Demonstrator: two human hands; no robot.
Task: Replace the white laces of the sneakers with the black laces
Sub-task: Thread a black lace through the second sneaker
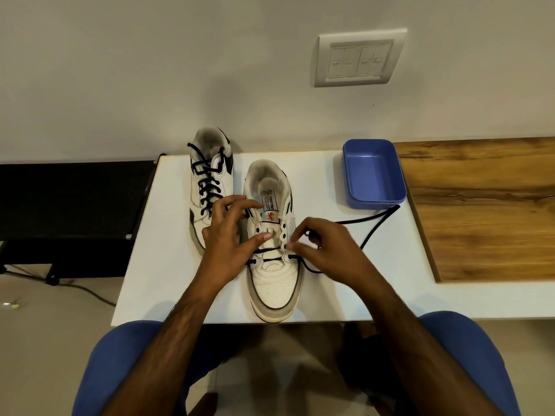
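You sit in front of a white tabletop (168, 283) with two white sneakers on it, toes pointing toward you. The left sneaker (210, 187) stands a bit farther from you, near the wall, and it is already laced with a black lace (210, 181) through its eyelets up to the top. The near sneaker (274, 283) is in the middle of the tabletop, just beside the first one, and it has a black lace only in the two lowest rows of eyelets; the upper eyelets are open.

Your left hand (231, 235) rests on the left side of the near sneaker. Its fingers are curled over the edge of the upper near the tongue, and the thumb presses on the tongue area; I cannot tell if it also holds a lace end under the fingers. Your right hand (324, 247) is at the right row of eyelets, with the fingertips (292, 246) brought together in a pinch on the loose black lace (375, 229) close to an eyelet. From this hand the lace runs away to the right over the tabletop, makes a bend next to the blue tray (354, 187), and comes back toward the sneaker.

The blue tray stands at the far right corner of the white tabletop, beside a wooden surface (486, 205). On the wall above there is a switch panel (359, 60).
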